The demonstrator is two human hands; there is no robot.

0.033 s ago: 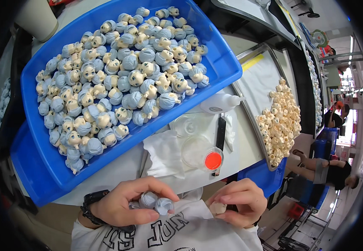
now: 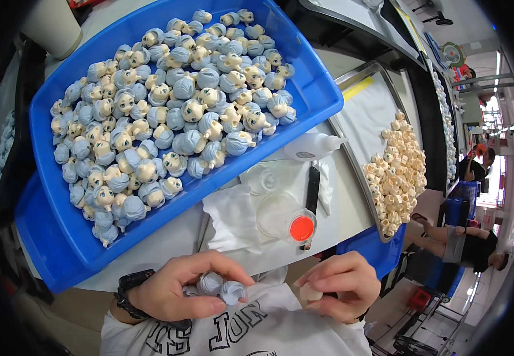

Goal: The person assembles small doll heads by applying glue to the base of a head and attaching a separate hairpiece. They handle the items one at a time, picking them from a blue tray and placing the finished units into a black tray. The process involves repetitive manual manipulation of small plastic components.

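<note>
My left hand [image 2: 180,288] curls around several pale blue doll hair pieces [image 2: 232,292]. One of them sits at the fingertips with its hollow side showing, and another lies behind it against the palm. To the right, a small gap away, my right hand [image 2: 343,288] pinches a small cream doll head part [image 2: 311,292] between thumb and fingers. Both hands are in front of my shirt, below the table's near edge. Beyond them, a big blue bin [image 2: 322,98] holds many doll heads [image 2: 193,111] with pale blue hair and cream faces.
A metal tray [image 2: 355,157] at the right bears a heap of cream head parts [image 2: 396,172]. Between bin and tray are a white squeeze bottle [image 2: 311,146], a black-handled tool [image 2: 313,188], clear dishes [image 2: 276,215], a red-topped round container [image 2: 302,228] and a white cloth [image 2: 232,218].
My right hand has shifted very slightly to the right with the cream head part. My left hand has kept its place.
</note>
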